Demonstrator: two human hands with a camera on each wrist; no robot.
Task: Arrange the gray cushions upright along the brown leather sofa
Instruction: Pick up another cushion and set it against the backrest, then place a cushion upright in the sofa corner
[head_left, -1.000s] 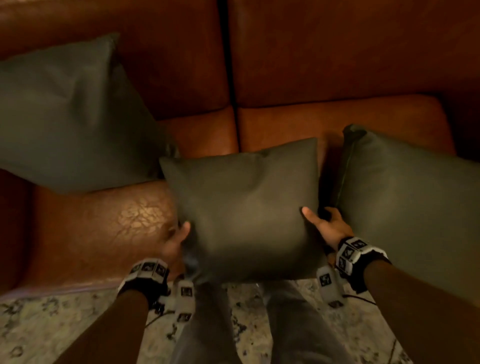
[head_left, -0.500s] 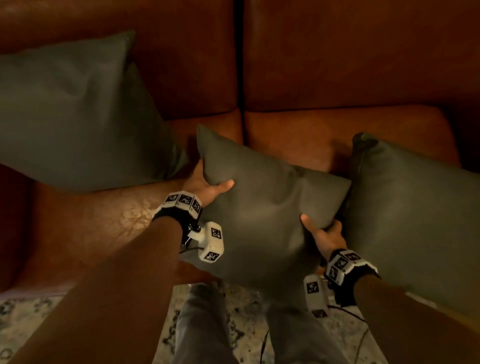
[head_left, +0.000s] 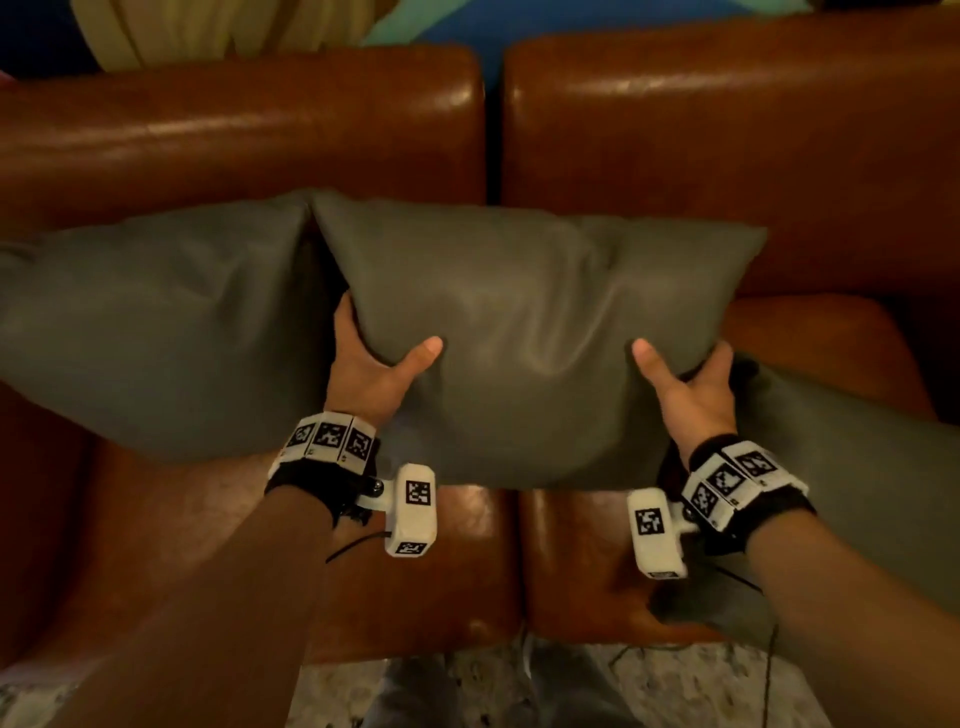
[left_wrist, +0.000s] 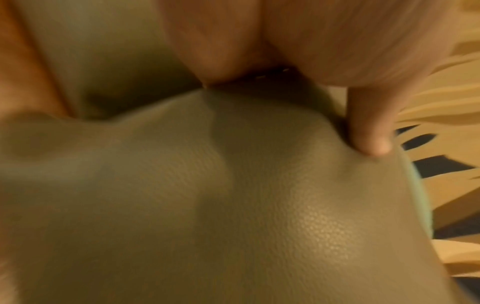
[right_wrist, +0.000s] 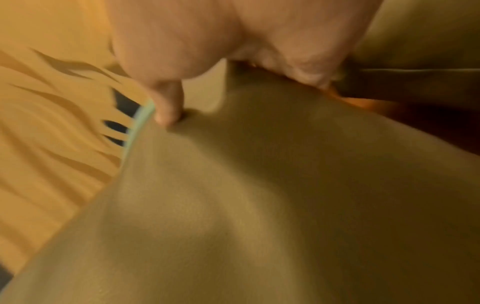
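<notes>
I hold the middle gray cushion (head_left: 524, 338) upright against the brown leather sofa's backrest (head_left: 727, 145). My left hand (head_left: 371, 364) grips its left edge, thumb on the front face and fingers hidden behind. My right hand (head_left: 685, 379) grips its right edge the same way. A second gray cushion (head_left: 156, 332) leans against the backrest at the left, touching the held one. A third gray cushion (head_left: 852, 467) lies at the right, under my right forearm. Both wrist views show blurred cushion leather (left_wrist: 207, 205) (right_wrist: 259, 205) with a thumb (left_wrist: 369, 127) (right_wrist: 167, 107) pressed into it.
The sofa's seat pads (head_left: 441, 566) show below the held cushion, split by a middle seam. A patterned rug (head_left: 467, 691) and my trouser legs lie at the bottom edge. Yellow and blue fabric (head_left: 218, 26) shows behind the sofa's top.
The middle cushion has risen from the seat's front edge and turned upright against the backrest. My hands moved from its lower corners to its two side edges; my view has tilted upward.
</notes>
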